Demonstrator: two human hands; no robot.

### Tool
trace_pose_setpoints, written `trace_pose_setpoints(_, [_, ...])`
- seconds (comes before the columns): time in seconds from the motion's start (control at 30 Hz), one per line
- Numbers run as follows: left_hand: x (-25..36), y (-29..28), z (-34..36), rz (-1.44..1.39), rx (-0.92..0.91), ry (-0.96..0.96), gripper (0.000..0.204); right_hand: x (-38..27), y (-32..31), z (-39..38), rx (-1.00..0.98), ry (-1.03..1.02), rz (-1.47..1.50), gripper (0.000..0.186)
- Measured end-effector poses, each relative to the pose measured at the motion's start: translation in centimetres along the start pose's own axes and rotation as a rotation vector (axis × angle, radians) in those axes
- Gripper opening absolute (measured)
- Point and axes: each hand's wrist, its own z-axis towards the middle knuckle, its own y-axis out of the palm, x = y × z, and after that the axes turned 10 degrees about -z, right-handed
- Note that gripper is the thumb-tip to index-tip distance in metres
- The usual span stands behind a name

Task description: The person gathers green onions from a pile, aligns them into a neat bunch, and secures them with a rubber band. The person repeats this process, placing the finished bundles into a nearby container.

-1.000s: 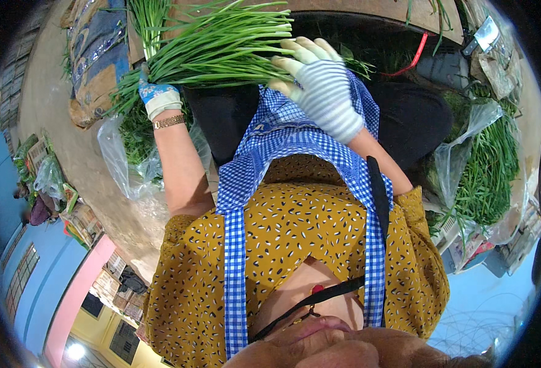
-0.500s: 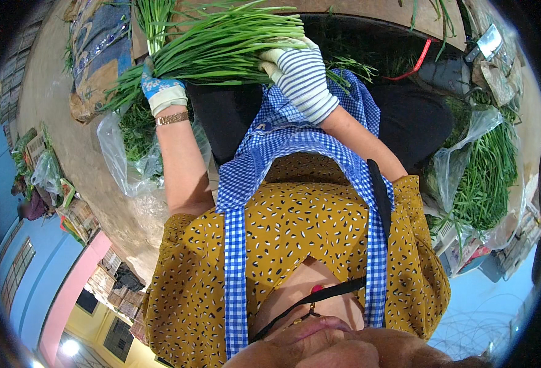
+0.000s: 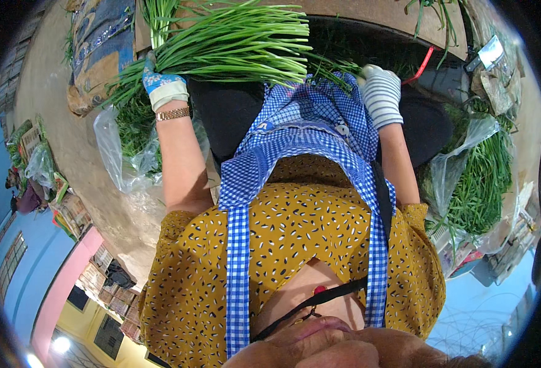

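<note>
Since the earlier frames, the right hand has left the pale stem ends and swung out to the person's right, while the left hand has kept its place at the leafy end. The bundle of long green stalks lies beyond the lap, across the front of the person, its long axis running mostly left to right: pale cut ends fan out to the right, and leaf tips trail down to the left past the left wrist. The left hand is the nearer one, closed around the leafy part with its thumb up along the near side. The right hand stands apart from the bundle, to the right of the cut ends, beside some loose green stalks; its fingers are curled and their tips hidden, so I cannot tell whether it holds any. From there, the bundle lies to its left, with the stem ends facing it, so meeting them would call for a leftward reach. Another bunch lies past the left hand, pointing away from the person, crosswise to the held bundle.
</note>
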Motion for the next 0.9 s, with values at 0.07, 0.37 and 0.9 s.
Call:
trace_pose_setpoints(0.07, [-0.1, 0.2, -0.2, 0.014, -0.013, -0.011, 0.026, -0.3, -0.6, -1.1, 0.327, -0.078, -0.021, 0.026])
trace_pose_setpoints(0.37, [-0.2, 0.5, -0.4, 0.008, -0.015, -0.038, 0.028, -11.2, -2.6, 0.9, 0.502, -0.473, 0.176, 0.037])
trace_pose_setpoints(0.9, [-0.2, 0.5, -1.0, 0.026, -0.059, -0.046, 0.027, -12.1, -3.3, 1.9, -0.091, -0.299, 0.394, 0.051])
